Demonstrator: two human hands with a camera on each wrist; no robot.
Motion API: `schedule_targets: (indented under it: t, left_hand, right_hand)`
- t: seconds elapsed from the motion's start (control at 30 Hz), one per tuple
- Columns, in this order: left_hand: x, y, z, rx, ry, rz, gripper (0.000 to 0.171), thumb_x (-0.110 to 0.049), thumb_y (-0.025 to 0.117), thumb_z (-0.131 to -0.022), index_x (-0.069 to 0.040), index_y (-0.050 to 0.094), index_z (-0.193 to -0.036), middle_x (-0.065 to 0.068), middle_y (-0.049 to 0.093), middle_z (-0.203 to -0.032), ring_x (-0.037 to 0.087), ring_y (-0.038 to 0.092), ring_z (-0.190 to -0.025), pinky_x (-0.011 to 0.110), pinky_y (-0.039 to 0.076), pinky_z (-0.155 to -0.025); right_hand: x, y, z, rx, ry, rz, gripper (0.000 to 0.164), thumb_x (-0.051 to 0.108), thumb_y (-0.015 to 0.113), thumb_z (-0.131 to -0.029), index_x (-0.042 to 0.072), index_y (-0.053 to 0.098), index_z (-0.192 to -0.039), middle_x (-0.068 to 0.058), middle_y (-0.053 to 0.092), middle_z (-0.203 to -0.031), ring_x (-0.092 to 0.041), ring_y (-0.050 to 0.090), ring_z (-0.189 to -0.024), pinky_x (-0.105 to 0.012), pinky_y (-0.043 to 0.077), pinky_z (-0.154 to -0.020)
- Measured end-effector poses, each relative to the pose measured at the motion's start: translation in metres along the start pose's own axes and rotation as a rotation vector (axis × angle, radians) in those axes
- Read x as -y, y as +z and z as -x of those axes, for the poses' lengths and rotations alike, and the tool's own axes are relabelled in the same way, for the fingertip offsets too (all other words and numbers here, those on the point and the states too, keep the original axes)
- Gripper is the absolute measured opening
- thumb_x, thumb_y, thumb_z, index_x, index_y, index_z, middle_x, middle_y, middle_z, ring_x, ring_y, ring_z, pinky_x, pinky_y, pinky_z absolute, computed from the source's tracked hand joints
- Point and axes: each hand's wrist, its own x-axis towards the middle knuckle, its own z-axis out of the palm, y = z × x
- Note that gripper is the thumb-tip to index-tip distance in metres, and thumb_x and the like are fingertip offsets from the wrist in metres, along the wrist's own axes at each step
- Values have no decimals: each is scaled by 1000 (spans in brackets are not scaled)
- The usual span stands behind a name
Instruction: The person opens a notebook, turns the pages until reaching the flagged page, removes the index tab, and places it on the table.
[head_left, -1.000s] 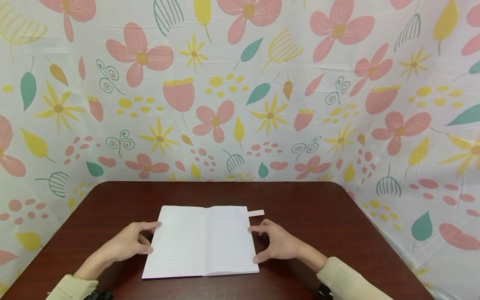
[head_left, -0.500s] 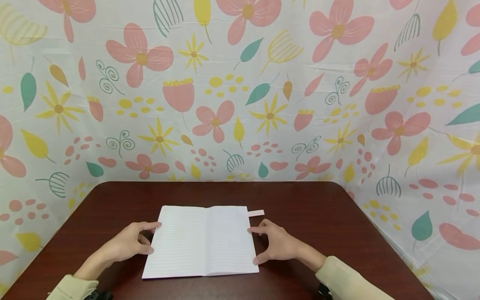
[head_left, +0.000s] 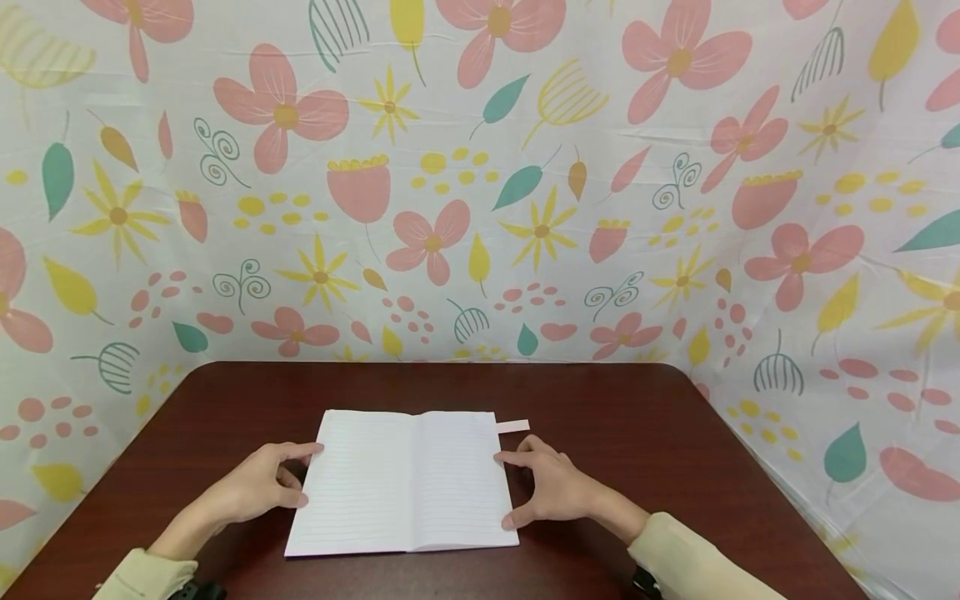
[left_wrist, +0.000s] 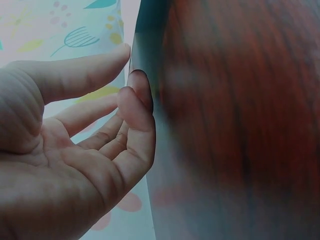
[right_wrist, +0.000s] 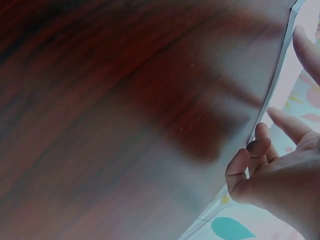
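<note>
An open notebook (head_left: 360, 483) with blank ruled pages lies flat on the dark wooden table, its centre fold running away from me. My left hand (head_left: 258, 485) is at its left edge, index fingertip and thumb tip touching the page margin well apart. Across from it, my right hand (head_left: 561, 485) touches the right edge in the same spread way, thumb nearer me. In the left wrist view the left hand's other fingers (left_wrist: 140, 115) bend loosely beside the edge. The right wrist view shows the right hand (right_wrist: 282, 160) with its thumb and index along the notebook's edge (right_wrist: 280, 70).
A pale pink strip (head_left: 513, 426) sticks out past the notebook's upper right edge. Dark reddish-brown tabletop (head_left: 435, 383) surrounds the notebook. A white curtain (head_left: 480, 183) with flowers and leaves hangs behind the table and along its sides. Black bands (head_left: 197, 591) show at the wrists.
The right hand's thumb and index have shifted very slightly left onto the page edge. The left hand and the notebook stay in place.
</note>
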Motion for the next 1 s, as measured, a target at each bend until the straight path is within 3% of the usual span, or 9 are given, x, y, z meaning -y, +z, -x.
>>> schedule_targets:
  t: [0.57,1.0]
  left_hand:
    - [-1,1,0,-5,-10,-13,73,8,81,-83,15,49,-148,26,54,-127,28,68,-86,32,53,-67]
    - [-1,1,0,-6,-8,-14,72,8,81,-83,14,49,-148,26,54,-128,28,67,-85,33,53,-68]
  right_hand:
    - [6,7,-7,-51,15,30,98,41,100,-67,4,60,-148,-9,51,-125,-25,55,-107,-47,38,-84]
    - [9,9,-11,-62,15,1,91,40,100,-67,3,65,-143,-8,51,-120,-30,52,-111,-46,36,-82]
